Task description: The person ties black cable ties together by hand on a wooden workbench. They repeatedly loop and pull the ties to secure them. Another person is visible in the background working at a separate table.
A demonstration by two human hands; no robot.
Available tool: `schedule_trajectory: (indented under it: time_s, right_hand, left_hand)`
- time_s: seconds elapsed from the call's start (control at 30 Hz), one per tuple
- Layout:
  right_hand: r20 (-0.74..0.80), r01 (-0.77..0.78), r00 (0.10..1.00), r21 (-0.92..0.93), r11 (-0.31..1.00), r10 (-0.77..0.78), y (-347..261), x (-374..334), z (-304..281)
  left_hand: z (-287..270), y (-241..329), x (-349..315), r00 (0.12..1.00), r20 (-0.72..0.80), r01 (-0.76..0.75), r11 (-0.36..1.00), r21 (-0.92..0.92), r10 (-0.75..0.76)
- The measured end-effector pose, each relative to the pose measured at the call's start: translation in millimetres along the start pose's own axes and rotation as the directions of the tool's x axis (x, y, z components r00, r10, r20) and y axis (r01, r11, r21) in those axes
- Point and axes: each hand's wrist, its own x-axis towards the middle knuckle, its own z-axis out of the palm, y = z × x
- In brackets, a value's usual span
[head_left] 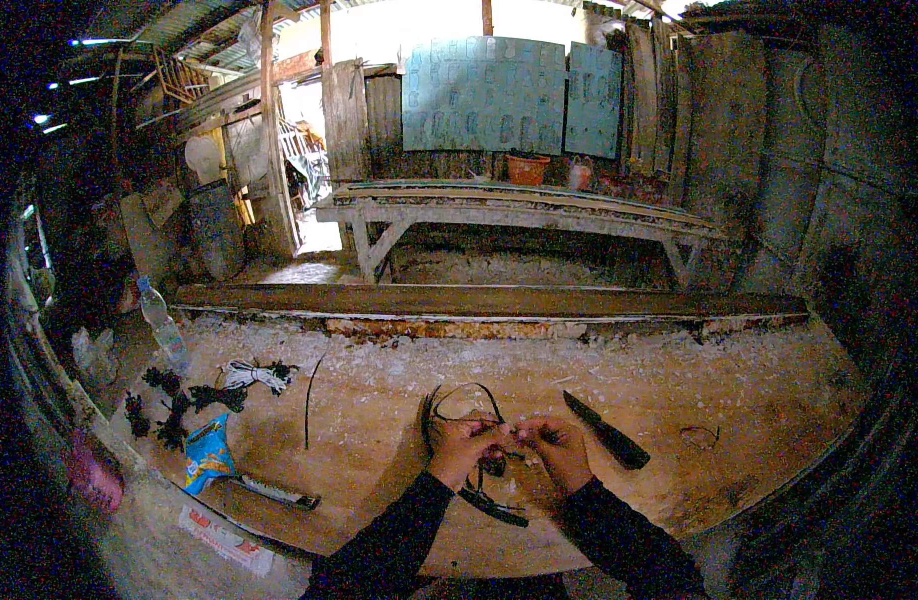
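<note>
Over the wooden tabletop, my left hand (pixel 463 449) and my right hand (pixel 557 452) come close together with bent, pinching fingers. A thin black strip (pixel 476 386) arches in a loop above my left hand, which grips it. My right fingertips pinch close beside the left ones; whatever small piece they hold is too dark and small to make out. Under the hands lie dark strap-like pieces (pixel 496 508). To the right of my right hand rests a long dark tapered piece, like a knife or blade (pixel 607 431), lying at a slant.
On the left of the tabletop (pixel 379 490) are black cord bundles (pixel 169 400), a white cord bundle (pixel 257 375), a blue packet (pixel 209 452) and a clear bottle (pixel 162 318). A thin black strip (pixel 310 405) lies nearby, a small thin loop (pixel 701 436) far right. Behind stands a bench (pixel 519 213).
</note>
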Motion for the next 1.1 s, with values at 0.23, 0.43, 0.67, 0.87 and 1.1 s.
schedule_trajectory:
  time_s: [0.23, 0.43, 0.67, 0.87, 1.1]
  right_hand:
    - [0.006, -0.011, 1.0, -0.13, 0.991, 0.012, -11, -7, 4]
    - [0.087, -0.014, 0.996, -0.233, 0.972, 0.035, 1, -1, 1]
    - [0.143, -0.206, 0.97, 0.056, 0.977, 0.196, 11, -3, 0]
    - [0.197, -0.305, 0.944, 0.21, 0.929, 0.266, 6, -3, 0]
    - [0.078, -0.114, 0.991, 0.118, 0.986, 0.105, 10, -2, -1]
  left_hand:
    - [-3, -2, 1, 1.0, 0.008, 0.005, 0.999, -0.054, -0.005]
    - [0, 0, -2, 0.997, -0.023, -0.071, 0.996, -0.049, 0.07]
    - [4, 1, -3, 0.992, -0.019, -0.129, 0.989, -0.073, 0.128]
    - [5, 0, -6, 0.982, 0.037, -0.184, 0.982, -0.052, 0.186]
    - [7, 4, -5, 0.99, 0.013, -0.14, 0.988, 0.062, 0.139]
